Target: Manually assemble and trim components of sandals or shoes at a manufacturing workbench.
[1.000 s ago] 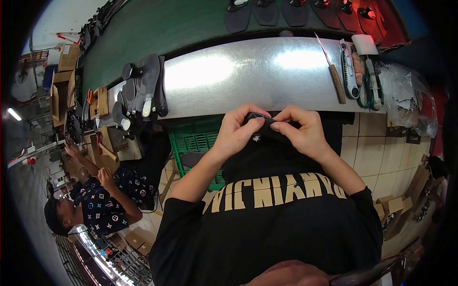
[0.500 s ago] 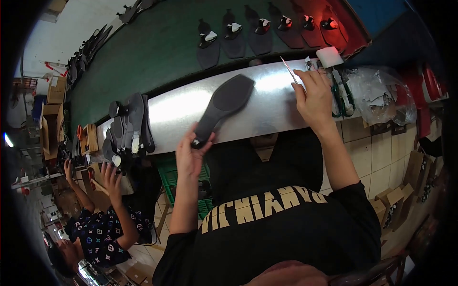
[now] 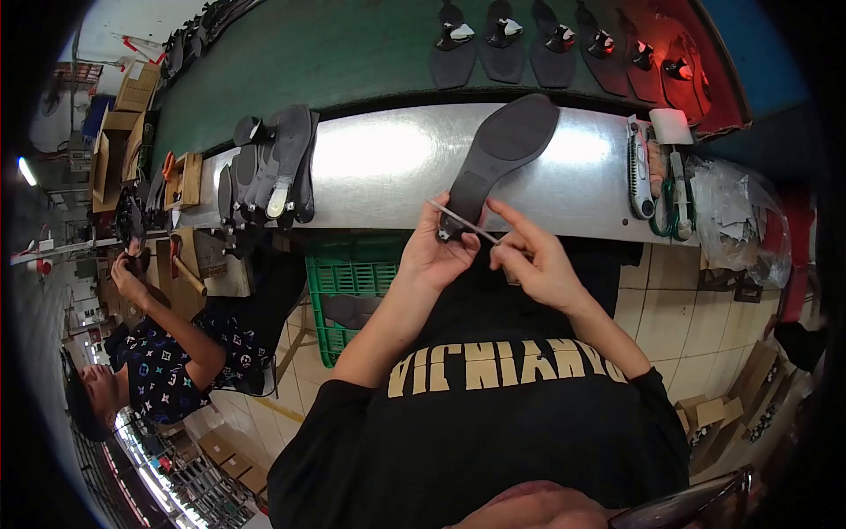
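Observation:
A black shoe sole (image 3: 513,141) stands out over the metal bench, its wide toe end pointing away from me. My left hand (image 3: 432,257) is closed around its narrow heel end. In my right hand (image 3: 545,269) is a thin, grey, stick-like tool (image 3: 465,221), pinched between the fingers with the index finger stretched toward the sole. The tool lies slantwise across the heel end, and its far tip is by my left fingers. Whether it touches the sole I cannot tell.
Several soles (image 3: 291,154) lie on the metal bench (image 3: 370,163) at left. A utility knife (image 3: 638,172), scissors (image 3: 680,203), a white block (image 3: 671,126) and a plastic bag (image 3: 745,216) are at right. Beyond runs a green belt (image 3: 326,53) with black sandals. A co-worker (image 3: 172,361) sits left; a green crate (image 3: 339,273) stands below.
My right hand has come left and down from above the bench, bringing the tool across the sole's heel. My left hand still holds the sole. The view has shifted.

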Demonstrator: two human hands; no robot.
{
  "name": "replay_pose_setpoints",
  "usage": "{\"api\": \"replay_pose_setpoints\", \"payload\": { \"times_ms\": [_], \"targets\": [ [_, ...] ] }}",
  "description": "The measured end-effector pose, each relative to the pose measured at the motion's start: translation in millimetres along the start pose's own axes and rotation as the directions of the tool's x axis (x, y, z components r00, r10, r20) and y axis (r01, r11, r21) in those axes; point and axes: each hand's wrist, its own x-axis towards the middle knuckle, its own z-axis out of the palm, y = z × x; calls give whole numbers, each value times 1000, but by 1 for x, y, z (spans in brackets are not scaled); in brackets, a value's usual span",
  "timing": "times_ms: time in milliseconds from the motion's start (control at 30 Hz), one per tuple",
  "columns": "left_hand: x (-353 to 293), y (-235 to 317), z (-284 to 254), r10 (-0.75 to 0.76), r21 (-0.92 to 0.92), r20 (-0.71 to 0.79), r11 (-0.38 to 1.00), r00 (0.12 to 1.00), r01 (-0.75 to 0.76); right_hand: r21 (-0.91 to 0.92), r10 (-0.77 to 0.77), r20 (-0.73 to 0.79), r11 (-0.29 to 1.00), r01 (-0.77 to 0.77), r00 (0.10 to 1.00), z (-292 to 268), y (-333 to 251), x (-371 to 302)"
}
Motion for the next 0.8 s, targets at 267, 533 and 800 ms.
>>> {"api": "replay_pose_setpoints", "payload": {
  "times_ms": [267,533,800],
  "targets": [
    [2,-12,7,7,96,25,995,1000,-10,-153,-201,-90,971,185,976,13,35,9],
    [20,-28,-5,151,132,61,979,987,-157,-120,-121,-157,987,102,980,18,38,6],
    [17,-28,8,-13,60,-20,998,1000,14,-36,-198,-192,980,195,961,2,55,11]
  ]
}}
